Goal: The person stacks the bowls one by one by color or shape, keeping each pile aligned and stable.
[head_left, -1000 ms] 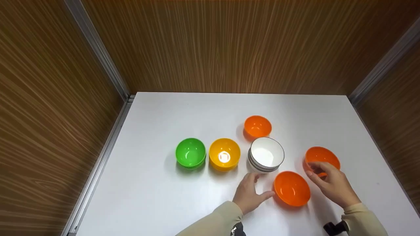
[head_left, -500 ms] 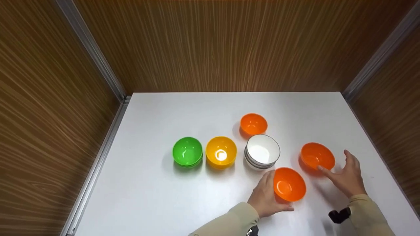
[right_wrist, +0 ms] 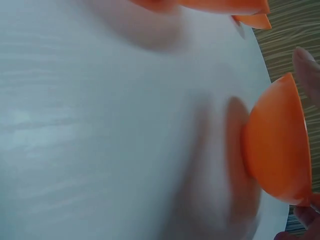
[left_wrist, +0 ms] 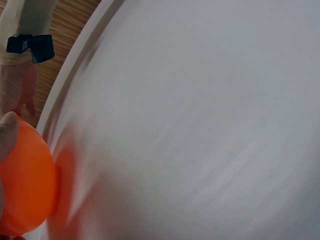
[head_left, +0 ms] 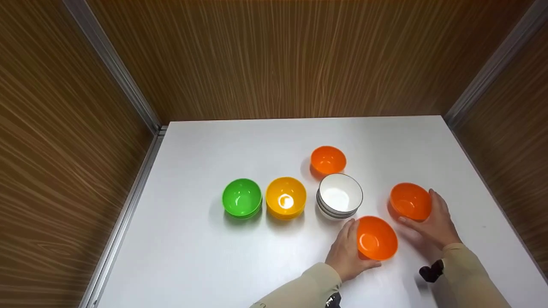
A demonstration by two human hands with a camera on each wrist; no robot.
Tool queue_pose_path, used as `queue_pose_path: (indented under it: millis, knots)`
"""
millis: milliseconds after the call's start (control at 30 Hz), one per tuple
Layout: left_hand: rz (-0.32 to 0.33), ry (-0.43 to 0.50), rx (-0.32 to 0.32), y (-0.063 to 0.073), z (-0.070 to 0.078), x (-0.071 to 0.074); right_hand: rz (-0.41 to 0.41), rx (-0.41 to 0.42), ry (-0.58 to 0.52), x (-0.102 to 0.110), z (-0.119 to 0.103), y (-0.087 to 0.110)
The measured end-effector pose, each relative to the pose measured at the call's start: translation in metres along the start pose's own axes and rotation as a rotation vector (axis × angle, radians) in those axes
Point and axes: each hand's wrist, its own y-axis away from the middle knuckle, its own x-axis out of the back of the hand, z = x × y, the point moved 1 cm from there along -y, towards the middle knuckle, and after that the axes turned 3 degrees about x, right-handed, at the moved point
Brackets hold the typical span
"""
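My left hand (head_left: 346,254) holds an orange bowl (head_left: 377,238) at the front by its left side, fingers behind and thumb in front. In the left wrist view that orange bowl (left_wrist: 30,180) is at the left edge with fingertips on it. My right hand (head_left: 436,220) cups a second orange bowl (head_left: 411,201) from its right, the thumb at the front. The right wrist view shows this orange bowl (right_wrist: 280,142) upright, with fingers near both ends of its rim. Whether either bowl is off the table cannot be told.
Left of the hands stand stacks of white bowls (head_left: 341,193), yellow bowls (head_left: 286,196) and green bowls (head_left: 242,196) in a row. A third orange bowl (head_left: 328,160) sits behind the white stack. Wood-grain panels (head_left: 274,60) enclose the white table (head_left: 192,256).
My left hand has moved right and taken hold of the front orange bowl. My right hand has shifted from over its bowl's front to the right side and closed in round it.
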Motion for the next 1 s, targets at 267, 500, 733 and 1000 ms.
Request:
queue_pose_path:
  millis: [267, 500, 733, 1000]
  knots:
    - [-0.003, 0.032, 0.019, 0.004, -0.002, 0.002, -0.014, -0.059, -0.012, -0.004, -0.002, 0.002]
    - [-0.025, 0.121, 0.071, 0.008, -0.006, 0.001, -0.004, -0.044, -0.042, -0.006, -0.002, 0.006]
    - [-0.027, 0.176, 0.079, 0.010, -0.005, -0.001, -0.011, -0.074, -0.067, -0.006, 0.001, 0.013]
    - [-0.031, 0.181, 0.081, 0.008, -0.005, -0.002, -0.001, -0.111, -0.066, -0.007, 0.004, 0.016]
